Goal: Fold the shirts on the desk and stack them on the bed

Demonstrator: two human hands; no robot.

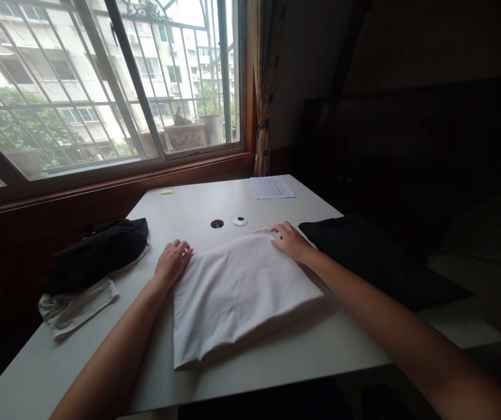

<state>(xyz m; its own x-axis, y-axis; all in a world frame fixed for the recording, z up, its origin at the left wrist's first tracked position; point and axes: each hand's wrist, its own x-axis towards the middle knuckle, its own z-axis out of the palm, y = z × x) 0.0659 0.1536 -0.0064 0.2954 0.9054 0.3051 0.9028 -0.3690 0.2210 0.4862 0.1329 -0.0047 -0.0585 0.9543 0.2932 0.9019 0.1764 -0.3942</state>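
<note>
A white cloth [242,291], folded into a rough rectangle with soft wrinkles, lies flat on the white table [154,385] in front of me. At its far left corner is my left hand [174,260], fingers curled at the edge; whether they pinch the fabric is hidden. My right hand [291,240] is at the far right corner, thumb and fingers closed on the cloth's edge. What kind of item the cloth is, I cannot tell.
Black and light grey cloths [101,251] are heaped on the table's left side. A dark folded cloth [373,256] lies along the right edge. Further back are printed paper [272,187], yellow sticky notes [167,191], a cable hole [217,224] and its white cover [240,221]. A barred window [101,87] stands behind.
</note>
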